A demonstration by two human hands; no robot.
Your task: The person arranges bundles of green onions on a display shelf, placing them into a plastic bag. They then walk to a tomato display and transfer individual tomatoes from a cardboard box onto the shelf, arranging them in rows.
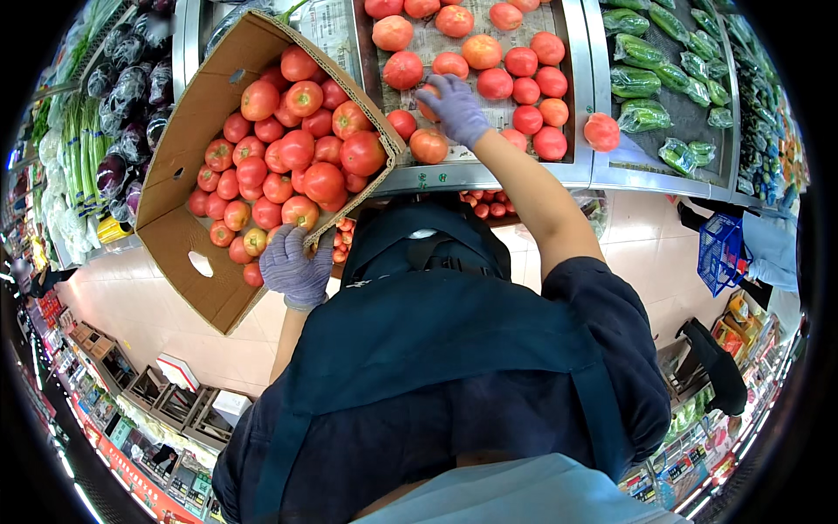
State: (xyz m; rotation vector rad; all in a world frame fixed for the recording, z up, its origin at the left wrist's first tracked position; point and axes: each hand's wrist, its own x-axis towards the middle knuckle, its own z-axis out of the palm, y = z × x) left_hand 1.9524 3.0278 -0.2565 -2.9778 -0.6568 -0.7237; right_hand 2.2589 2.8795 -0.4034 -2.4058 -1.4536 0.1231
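Note:
My left hand (298, 265), in a grey knitted glove, grips the near edge of an open cardboard box (173, 216) full of red tomatoes (296, 149). The box is tilted and rests partly on the left part of the metal display stand. My right hand (455, 111), in a purple-grey glove, has its fingers curved over a tomato (429, 103) on the newspaper-lined display tray (481, 16); whether it grips the tomato is hard to tell. More loose tomatoes lie around that hand, and one tomato (601, 131) sits on the metal divider to the right.
Wrapped eggplants (127, 92) and bundled green vegetables (85, 150) lie at the left. Wrapped green vegetables (635, 82) fill the right-hand tray. More tomatoes (488, 204) show below the stand's metal rim (484, 175). At the right, a person (772, 242) is beside a blue basket (719, 252).

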